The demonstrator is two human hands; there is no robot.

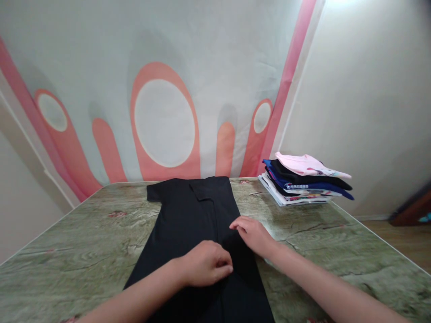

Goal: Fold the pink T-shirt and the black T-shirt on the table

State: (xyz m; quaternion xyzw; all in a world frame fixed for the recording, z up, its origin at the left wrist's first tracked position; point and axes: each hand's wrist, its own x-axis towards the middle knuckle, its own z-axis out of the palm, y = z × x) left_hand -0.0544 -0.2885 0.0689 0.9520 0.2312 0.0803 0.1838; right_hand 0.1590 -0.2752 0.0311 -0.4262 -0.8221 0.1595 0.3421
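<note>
A black T-shirt (188, 215) lies lengthwise on the green marbled table (84, 237), its right side folded over toward the middle. My left hand (205, 264) rests on the shirt near its centre with fingers curled, pinching the fabric at the fold's edge. Just to the right, my right hand (252, 233) lies on the folded flap, fingers bent and pressing down on the cloth. One short sleeve (154, 192) sticks out at the far left of the shirt.
A stack of folded shirts (303, 181), pink on top, then black, blue and white, sits at the table's far right corner. A wall hanging with pink and white shapes (164, 121) stands behind the table. Wooden floor (404, 233) shows at the right.
</note>
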